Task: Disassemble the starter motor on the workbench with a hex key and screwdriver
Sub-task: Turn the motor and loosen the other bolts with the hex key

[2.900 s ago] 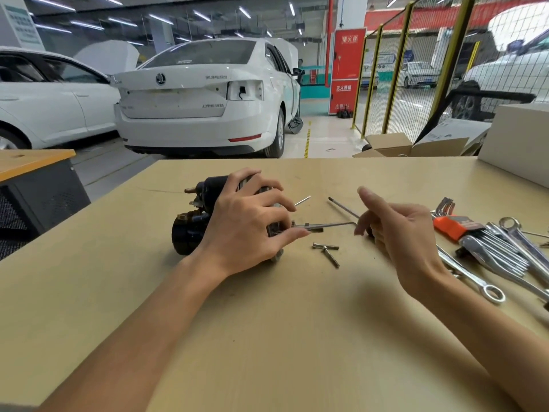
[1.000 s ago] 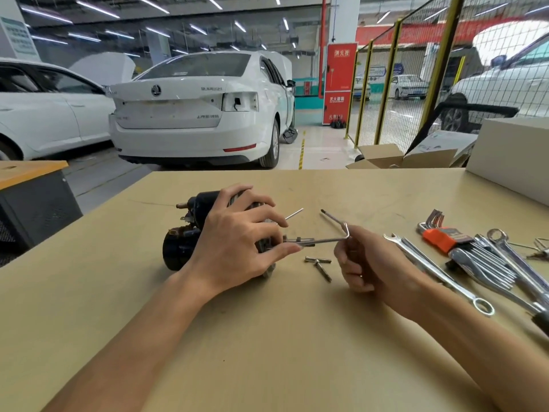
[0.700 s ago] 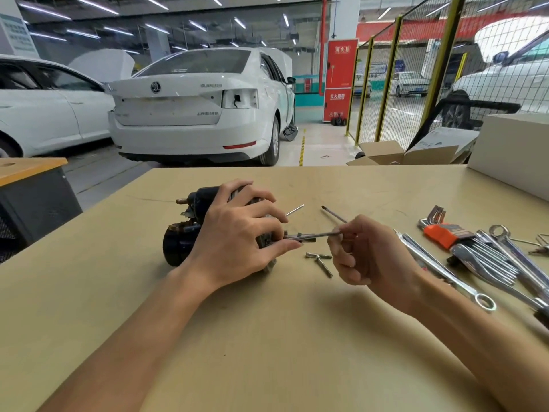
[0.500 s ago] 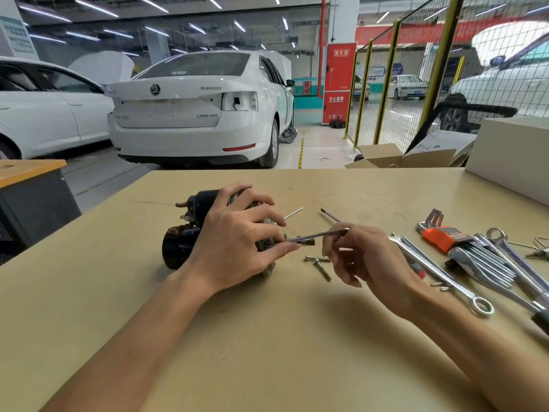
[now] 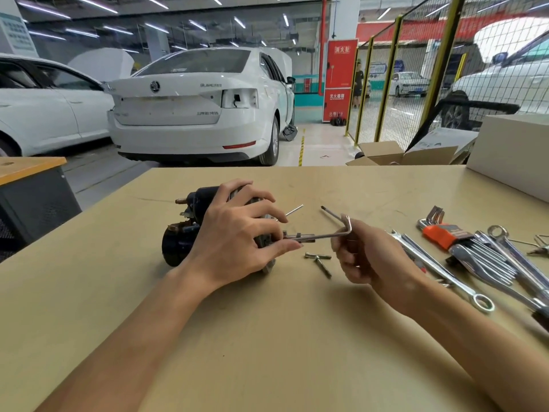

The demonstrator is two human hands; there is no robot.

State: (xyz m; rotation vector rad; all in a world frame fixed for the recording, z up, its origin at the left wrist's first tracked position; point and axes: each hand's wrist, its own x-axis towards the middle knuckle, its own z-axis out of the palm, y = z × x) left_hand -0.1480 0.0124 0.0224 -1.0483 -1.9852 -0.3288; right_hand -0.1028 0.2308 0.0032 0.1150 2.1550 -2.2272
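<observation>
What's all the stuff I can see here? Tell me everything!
Starter motor: one, black, on the table under the left hand.
Hex key: one, silver, between motor and right hand.
Bolts: two, silver, loose beside the motor.
Hex key set: one, orange holder, right.
Wrenches: several, silver, right.
Table: one, tan.
Cars: white, behind.
Left hand: grips the motor.
Right hand: pinches the hex key.

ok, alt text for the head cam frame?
Left hand grips a starter motor on a workbench while the right hand holds a hex key seated in its end. Two loose bolts lie between; wrenches lie right.
</observation>
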